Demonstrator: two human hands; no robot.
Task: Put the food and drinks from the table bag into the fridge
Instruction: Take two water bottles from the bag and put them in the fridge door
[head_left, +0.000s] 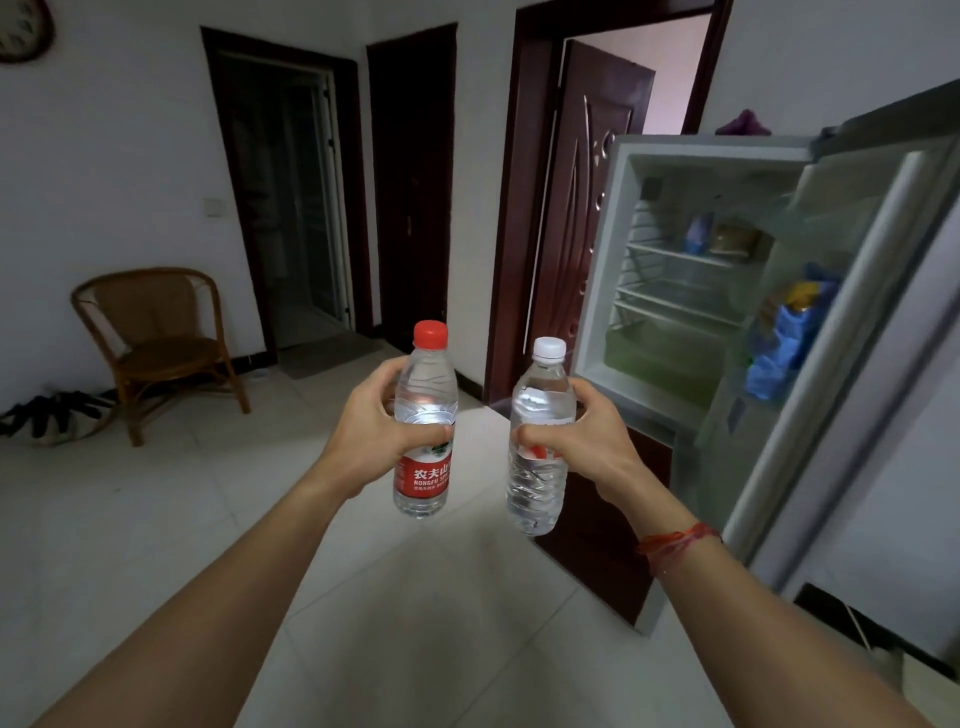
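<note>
White tiled floor (156, 519) and dark doors fill the room before you, and at the right stands the fridge (613, 291) with its door (841, 322) open. Your left hand (369, 431) grips a red-capped water bottle (426, 395) upright, and your right hand (597, 441) grips a white-capped water bottle (540, 395) just beside it, both in the air left of the fridge.

wicker armchair (156, 338) against the white wall (104, 156), some dark heap (52, 415) on the pale tiled floor (415, 597) beside it, light switch (213, 207) by a dark-framed doorway (291, 208), grey mat (327, 353) at its foot, closed dark door (413, 182) next along, carved brown door (587, 208) standing open, edge of a wall clock (23, 28)
</note>
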